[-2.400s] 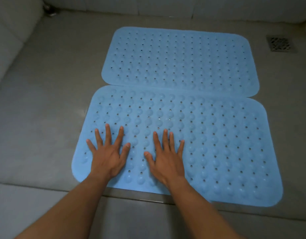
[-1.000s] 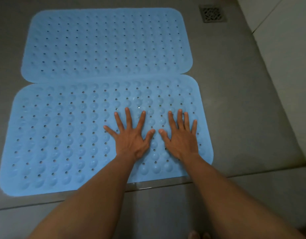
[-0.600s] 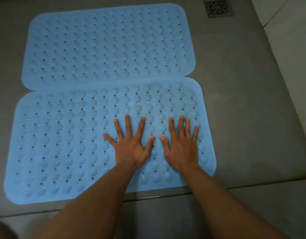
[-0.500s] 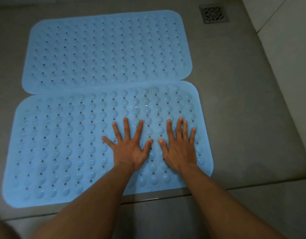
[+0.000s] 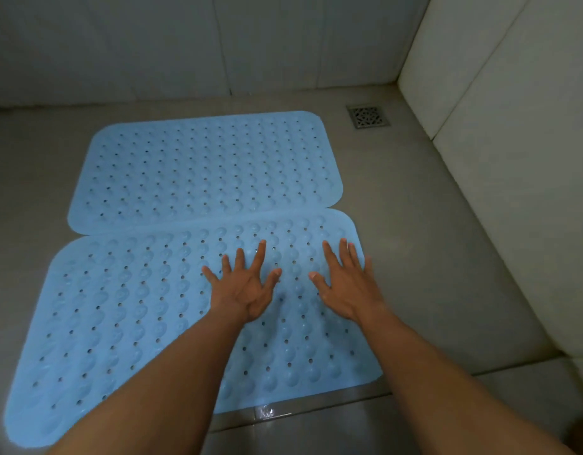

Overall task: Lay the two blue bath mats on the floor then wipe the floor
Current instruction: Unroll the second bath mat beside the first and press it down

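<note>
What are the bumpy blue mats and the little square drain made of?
Both the far mat and the near mat look like soft rubber or plastic: matte, with moulded bumps and punched holes. The floor drain looks like metal: grey, slightly shiny, with a cut-out pattern.

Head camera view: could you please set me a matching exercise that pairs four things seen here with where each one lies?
Things
1. farther blue perforated rubber bath mat
2. nearer blue perforated rubber bath mat
3. square metal floor drain
4. right hand

Places
A. set in the grey floor, far right of both mats
B. nearest the person, under the left hand
C. spread open, fingers straight, by a mat's right edge
D. beyond the hands, with nothing on it

Pairs: 1-D, 2-B, 3-A, 4-C.
</note>
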Motion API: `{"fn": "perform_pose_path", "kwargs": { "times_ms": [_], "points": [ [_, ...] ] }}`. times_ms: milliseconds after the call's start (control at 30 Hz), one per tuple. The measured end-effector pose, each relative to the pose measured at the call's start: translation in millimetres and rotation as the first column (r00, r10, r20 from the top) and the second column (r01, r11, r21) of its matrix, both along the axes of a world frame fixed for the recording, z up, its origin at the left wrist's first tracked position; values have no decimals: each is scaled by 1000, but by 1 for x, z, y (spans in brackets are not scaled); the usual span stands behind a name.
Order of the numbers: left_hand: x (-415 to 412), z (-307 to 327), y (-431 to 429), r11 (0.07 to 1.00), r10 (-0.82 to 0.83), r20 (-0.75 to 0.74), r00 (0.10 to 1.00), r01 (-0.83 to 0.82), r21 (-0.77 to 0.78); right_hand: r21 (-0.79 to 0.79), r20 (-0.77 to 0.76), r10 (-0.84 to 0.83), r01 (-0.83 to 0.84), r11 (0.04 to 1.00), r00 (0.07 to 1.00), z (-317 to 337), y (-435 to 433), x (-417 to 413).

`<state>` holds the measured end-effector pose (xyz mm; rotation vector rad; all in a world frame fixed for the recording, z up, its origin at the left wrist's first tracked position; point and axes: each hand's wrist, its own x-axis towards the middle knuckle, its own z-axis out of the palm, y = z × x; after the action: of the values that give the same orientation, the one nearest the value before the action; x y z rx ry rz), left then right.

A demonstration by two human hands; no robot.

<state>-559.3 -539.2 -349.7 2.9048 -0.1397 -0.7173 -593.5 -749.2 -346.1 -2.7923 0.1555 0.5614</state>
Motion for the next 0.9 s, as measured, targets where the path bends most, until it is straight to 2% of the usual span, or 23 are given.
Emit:
{"fn": "perform_pose_path", "kwargs": {
  "times_ms": [200,500,733,900],
  "points": [
    [75,110,-15,990,-103,280,954,125,-61,-46,192,-14,24,999,981,114,-17,70],
    [138,394,-44,964,-174,504,846,251,-89,-75,322,-41,69,995,946,389,-33,124],
    [157,618,-75,959,-176,533,828,266,-97,-70,340,-46,74,995,939,609,-66,130],
    [167,754,-98,953,-184,537,823,283,-107,-67,378,-58,90,994,924,749,-102,133]
  ]
}}
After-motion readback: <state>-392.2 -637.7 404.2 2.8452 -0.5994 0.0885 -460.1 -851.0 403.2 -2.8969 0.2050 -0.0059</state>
